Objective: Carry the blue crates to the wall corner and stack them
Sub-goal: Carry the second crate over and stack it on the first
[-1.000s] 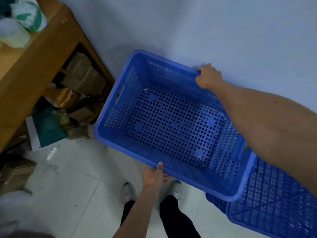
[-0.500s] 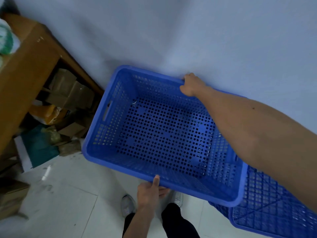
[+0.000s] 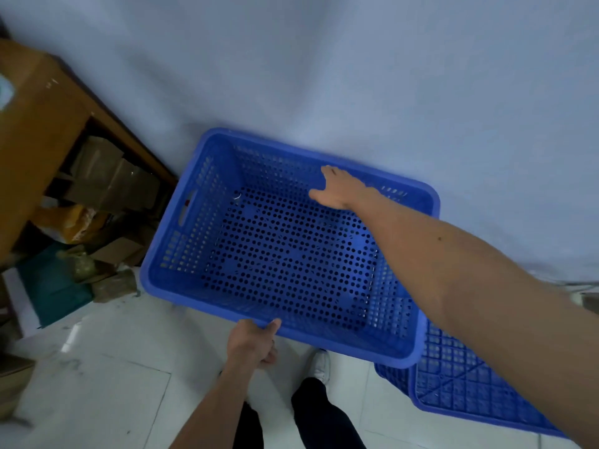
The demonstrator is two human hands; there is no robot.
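Pale wall [image 3: 356,76] ahead meets the tiled floor [image 3: 107,351], and your blue crate [image 3: 285,254] sits between your hands, long axis along the wall; your left hand [image 3: 251,346] grips the near rim, your right hand [image 3: 334,189] rests spread at the far rim, grip unclear, while a second crate [image 3: 470,384] lies lower right, a wooden shelf [image 3: 39,124] crowding the left

The crate [image 3: 285,254] sits against the wall [image 3: 356,76], a second crate [image 3: 470,384] partly under its right end, boxes [image 3: 110,183] beneath the tabletop [image 3: 39,124] to its left, hands on its near and far rims.
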